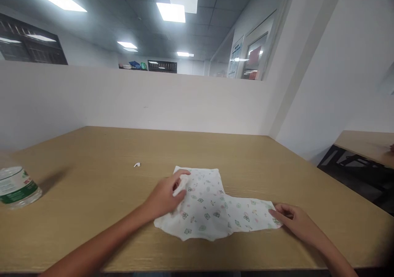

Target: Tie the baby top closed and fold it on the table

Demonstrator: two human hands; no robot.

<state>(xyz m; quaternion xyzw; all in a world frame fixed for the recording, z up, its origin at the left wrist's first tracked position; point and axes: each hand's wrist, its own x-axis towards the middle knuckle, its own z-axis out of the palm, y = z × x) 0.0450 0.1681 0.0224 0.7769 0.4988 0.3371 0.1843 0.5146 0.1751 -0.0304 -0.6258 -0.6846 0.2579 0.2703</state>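
Observation:
A small white baby garment (207, 205) with a green and grey animal print lies spread on the table. One sleeve stretches out to the right, while its left side is folded in over the body. My left hand (168, 194) pinches a bunched bit of cloth at the left edge between thumb and fingers. At the far end of the right sleeve, my right hand (291, 218) has the cuff between thumb and fingertips.
The wooden table (101, 154) is bordered by a low white partition (172, 100). A white earbud (137, 165) lies left of the garment. At the left edge stands a clear plastic bottle (18, 186) with a green and white label. Another table (369, 143) is at right.

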